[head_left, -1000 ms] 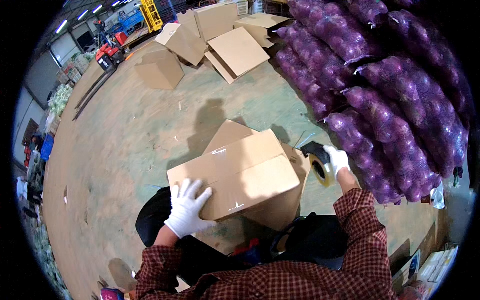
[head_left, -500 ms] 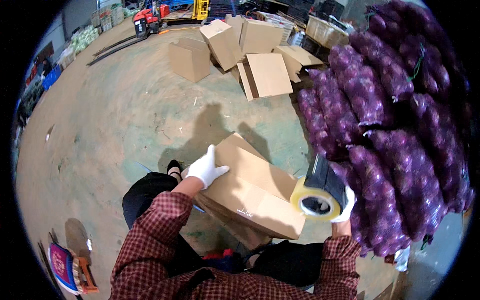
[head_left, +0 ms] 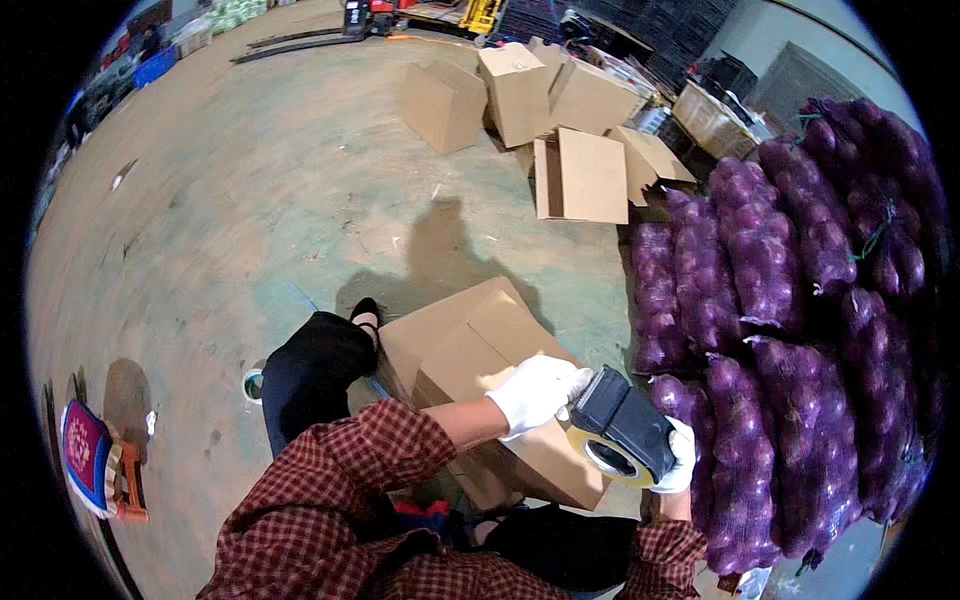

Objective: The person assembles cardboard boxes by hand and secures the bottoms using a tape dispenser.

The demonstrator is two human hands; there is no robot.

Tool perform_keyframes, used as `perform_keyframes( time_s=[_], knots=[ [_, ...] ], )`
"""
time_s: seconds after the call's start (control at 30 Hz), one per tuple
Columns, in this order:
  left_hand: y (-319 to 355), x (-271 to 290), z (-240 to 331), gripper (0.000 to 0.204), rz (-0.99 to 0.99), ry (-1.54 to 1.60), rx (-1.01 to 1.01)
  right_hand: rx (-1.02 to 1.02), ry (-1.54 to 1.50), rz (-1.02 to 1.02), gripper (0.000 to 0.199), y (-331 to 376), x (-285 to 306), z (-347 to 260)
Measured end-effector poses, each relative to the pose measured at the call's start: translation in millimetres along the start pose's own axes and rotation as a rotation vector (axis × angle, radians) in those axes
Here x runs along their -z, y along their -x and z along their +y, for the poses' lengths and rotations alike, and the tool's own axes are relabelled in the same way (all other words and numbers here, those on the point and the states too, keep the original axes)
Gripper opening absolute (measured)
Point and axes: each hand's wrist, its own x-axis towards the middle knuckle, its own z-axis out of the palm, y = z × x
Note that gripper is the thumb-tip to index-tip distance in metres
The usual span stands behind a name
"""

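In a white glove, my right hand (head_left: 680,456) grips a black tape dispenser (head_left: 628,420) loaded with a yellowish roll of clear packing tape (head_left: 588,450). My left hand (head_left: 538,396), also gloved in white, has its fingers closed at the dispenser's front edge. Whatever lies between those fingertips is too small to make out. Beneath both hands is a brown cardboard box (head_left: 470,350), tilted between my knees with flaps folded over its top. The dispenser hangs over the box's right end.
Net sacks of purple onions (head_left: 745,400) are stacked on the right. Several cardboard boxes (head_left: 590,175) lie ahead, near a pallet jack (head_left: 355,20). At the lower left stands a small stool (head_left: 95,460). A tape roll (head_left: 254,386) rests on the floor by my left leg.
My left hand has left the box's left side and moved right to the dispenser's front edge. The dispenser has turned and dropped slightly in my right hand. The view has shifted.
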Motion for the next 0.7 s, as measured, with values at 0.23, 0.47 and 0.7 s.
perform_keyframes(
  time_s=[0.23,0.47,0.7],
  knots=[
    [-1,66,-33,0.029,0.343,-0.315,0.292,-0.195,0.346,-0.051,0.050,-13,-18,-6],
    [10,172,-71,0.030,0.452,-0.676,0.329,-0.304,0.345,0.046,0.033,-32,-31,-11],
    [7,186,-118,0.033,0.435,-0.697,0.400,-0.333,0.565,0.039,0.028,-61,-73,-19]
  ],
)
